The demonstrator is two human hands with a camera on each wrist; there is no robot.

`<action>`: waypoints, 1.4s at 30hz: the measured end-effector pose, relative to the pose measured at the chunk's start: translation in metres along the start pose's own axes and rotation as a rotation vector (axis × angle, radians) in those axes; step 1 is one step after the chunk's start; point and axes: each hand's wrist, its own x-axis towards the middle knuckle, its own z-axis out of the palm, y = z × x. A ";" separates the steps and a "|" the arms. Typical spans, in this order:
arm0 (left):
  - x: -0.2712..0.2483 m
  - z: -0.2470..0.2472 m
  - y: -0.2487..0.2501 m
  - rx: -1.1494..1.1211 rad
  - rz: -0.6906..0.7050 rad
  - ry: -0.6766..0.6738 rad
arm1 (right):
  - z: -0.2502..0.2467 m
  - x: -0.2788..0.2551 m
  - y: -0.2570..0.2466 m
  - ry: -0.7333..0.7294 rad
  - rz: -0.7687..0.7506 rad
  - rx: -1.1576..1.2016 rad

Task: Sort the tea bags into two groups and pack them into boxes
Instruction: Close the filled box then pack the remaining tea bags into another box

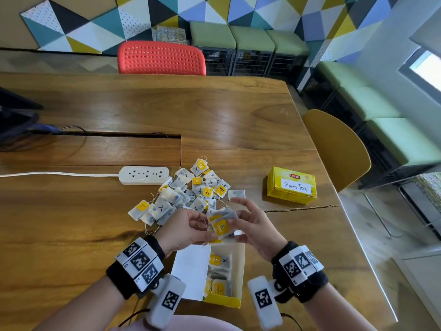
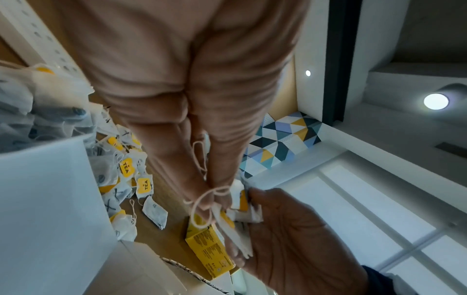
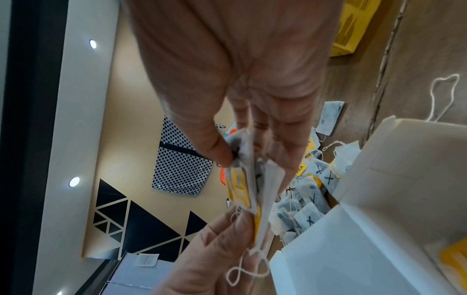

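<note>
A loose pile of tea bags (image 1: 188, 194), some marked with a black X and some with yellow tags, lies mid-table. Both hands hold a small stack of tea bags (image 1: 222, 226) just above an open yellow box (image 1: 223, 301) at the near edge; several bags lie inside it. My left hand (image 1: 202, 231) pinches the stack's near side, a string looped by its fingers (image 2: 215, 191). My right hand (image 1: 238, 219) pinches the far side of the stack (image 3: 243, 179) between thumb and fingers. A closed yellow box (image 1: 291, 186) labelled "Green Tea" sits to the right.
A white power strip (image 1: 144, 175) with its cord lies left of the pile. The open box's white lid flap (image 1: 191, 271) stands to its left. A red chair (image 1: 161, 59) is at the far side, a yellow chair (image 1: 338, 149) by the table's right edge.
</note>
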 end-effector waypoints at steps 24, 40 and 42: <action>0.006 0.004 0.007 -0.407 0.094 0.317 | 0.010 -0.002 -0.013 0.044 -0.153 0.107; 0.005 0.005 0.011 -0.073 0.058 0.117 | 0.011 0.000 0.010 0.037 -0.057 0.252; 0.004 0.003 0.006 0.002 0.086 0.107 | 0.009 -0.004 0.014 0.063 -0.041 0.187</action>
